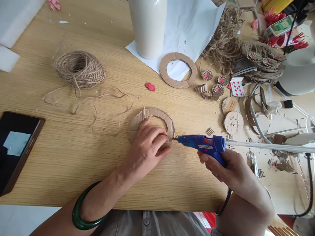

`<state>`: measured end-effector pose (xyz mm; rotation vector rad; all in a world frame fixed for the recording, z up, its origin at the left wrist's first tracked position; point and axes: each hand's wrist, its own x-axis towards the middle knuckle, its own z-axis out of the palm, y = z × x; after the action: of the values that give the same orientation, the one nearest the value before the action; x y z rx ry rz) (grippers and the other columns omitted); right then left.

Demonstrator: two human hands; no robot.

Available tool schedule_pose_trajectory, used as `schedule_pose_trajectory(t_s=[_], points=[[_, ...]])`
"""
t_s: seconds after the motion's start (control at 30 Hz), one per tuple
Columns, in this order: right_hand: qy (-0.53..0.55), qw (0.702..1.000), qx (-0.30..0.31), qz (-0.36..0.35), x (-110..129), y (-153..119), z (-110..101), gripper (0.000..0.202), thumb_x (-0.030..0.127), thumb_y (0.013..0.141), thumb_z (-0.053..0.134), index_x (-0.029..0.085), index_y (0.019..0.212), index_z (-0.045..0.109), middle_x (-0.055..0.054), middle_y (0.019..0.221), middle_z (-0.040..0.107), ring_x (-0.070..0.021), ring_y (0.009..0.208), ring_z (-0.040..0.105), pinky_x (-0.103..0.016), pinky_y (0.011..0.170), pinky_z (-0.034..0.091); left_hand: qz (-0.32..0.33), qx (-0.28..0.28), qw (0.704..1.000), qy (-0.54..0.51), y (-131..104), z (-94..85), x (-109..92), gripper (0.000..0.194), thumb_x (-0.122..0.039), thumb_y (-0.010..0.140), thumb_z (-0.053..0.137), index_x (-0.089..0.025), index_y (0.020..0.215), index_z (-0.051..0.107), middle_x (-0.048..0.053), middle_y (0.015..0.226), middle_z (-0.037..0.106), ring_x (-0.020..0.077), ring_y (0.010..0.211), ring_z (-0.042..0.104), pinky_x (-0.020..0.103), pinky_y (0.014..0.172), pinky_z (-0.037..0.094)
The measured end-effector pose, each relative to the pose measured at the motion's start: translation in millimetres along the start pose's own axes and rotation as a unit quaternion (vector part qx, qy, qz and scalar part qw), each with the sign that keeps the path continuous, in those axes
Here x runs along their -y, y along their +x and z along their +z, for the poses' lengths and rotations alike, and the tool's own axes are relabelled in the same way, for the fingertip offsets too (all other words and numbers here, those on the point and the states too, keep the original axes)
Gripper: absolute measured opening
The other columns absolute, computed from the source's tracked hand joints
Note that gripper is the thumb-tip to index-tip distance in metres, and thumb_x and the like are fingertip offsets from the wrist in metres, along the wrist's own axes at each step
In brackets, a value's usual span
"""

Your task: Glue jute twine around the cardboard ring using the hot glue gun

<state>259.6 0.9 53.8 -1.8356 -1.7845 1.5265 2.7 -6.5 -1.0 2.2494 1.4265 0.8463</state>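
In the head view, my left hand is closed over the near side of a cardboard ring lying on the wooden table, fingers wrapped on its band. My right hand grips a blue hot glue gun, its nozzle pointing left at the ring's right edge. A clear glue stick sticks out of the gun's back. Thin jute twine runs loosely from a twine ball to the ring's top. The part of the ring beneath my left hand is hidden.
A second cardboard ring lies by a white cylinder on white paper. Small red discs sit nearby. A phone is at left. Corrugated rosettes, cardboard discs, a playing card and scraps crowd the right.
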Motion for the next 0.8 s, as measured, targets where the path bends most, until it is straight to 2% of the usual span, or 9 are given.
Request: schedule_pose_trajectory(t_s=[0.27, 0.37, 0.6, 0.7, 0.8], points=[[-0.029, 0.999, -0.008, -0.011, -0.5, 2.3, -0.6, 0.043, 0.058, 0.094, 0.056, 0.018, 0.081, 0.063, 0.003, 0.054, 0.048, -0.0093, 0.045, 0.04, -0.022, 0.038, 0.032, 0.045, 0.044, 0.994, 0.09, -3.9, -14.2, -10.4, 0.008, -0.012, 0.093, 0.062, -0.017, 0.095, 0.067, 0.002, 0.085, 0.066, 0.0193, 0.082, 0.063, 0.063, 0.12, 0.036], [-0.036, 0.999, -0.013, -0.018, 1.9, 2.4, -0.1, 0.042, 0.058, 0.093, 0.056, 0.018, 0.079, 0.062, 0.003, 0.054, 0.048, -0.0091, 0.044, 0.04, -0.023, 0.038, 0.031, 0.06, 0.066, 0.991, 0.098, -12.2, -16.9, -10.8, 0.009, -0.01, 0.093, 0.062, -0.016, 0.097, 0.067, 0.002, 0.084, 0.066, 0.0198, 0.082, 0.063, 0.062, 0.117, 0.04], [-0.02, 0.999, -0.007, -0.032, 7.0, 2.9, 1.2, 0.037, 0.053, 0.094, 0.056, 0.019, 0.078, 0.058, 0.004, 0.056, 0.046, -0.0093, 0.046, 0.04, -0.024, 0.041, 0.033, 0.045, 0.032, 0.996, 0.072, -30.4, -16.7, -3.2, 0.021, -0.007, 0.093, 0.062, -0.013, 0.113, 0.064, 0.008, 0.103, 0.067, 0.022, 0.101, 0.065, 0.043, 0.101, 0.058], [-0.011, 0.999, -0.008, -0.035, 6.9, 1.5, -0.1, 0.038, 0.054, 0.094, 0.056, 0.019, 0.078, 0.058, 0.004, 0.056, 0.046, -0.0092, 0.046, 0.04, -0.024, 0.041, 0.033, 0.054, 0.026, 0.996, 0.065, -32.3, -14.5, -2.8, 0.02, -0.005, 0.093, 0.061, -0.015, 0.111, 0.065, 0.007, 0.102, 0.068, 0.021, 0.099, 0.065, 0.041, 0.1, 0.058], [-0.008, 0.999, -0.015, -0.031, 6.3, -2.0, -4.1, 0.04, 0.056, 0.094, 0.057, 0.019, 0.078, 0.058, 0.004, 0.055, 0.046, -0.0094, 0.046, 0.041, -0.024, 0.041, 0.032, 0.034, 0.011, 0.998, 0.048, -34.1, -10.7, -2.9, 0.021, -0.006, 0.093, 0.062, -0.015, 0.112, 0.066, 0.006, 0.102, 0.068, 0.0219, 0.102, 0.064, 0.042, 0.1, 0.057]])
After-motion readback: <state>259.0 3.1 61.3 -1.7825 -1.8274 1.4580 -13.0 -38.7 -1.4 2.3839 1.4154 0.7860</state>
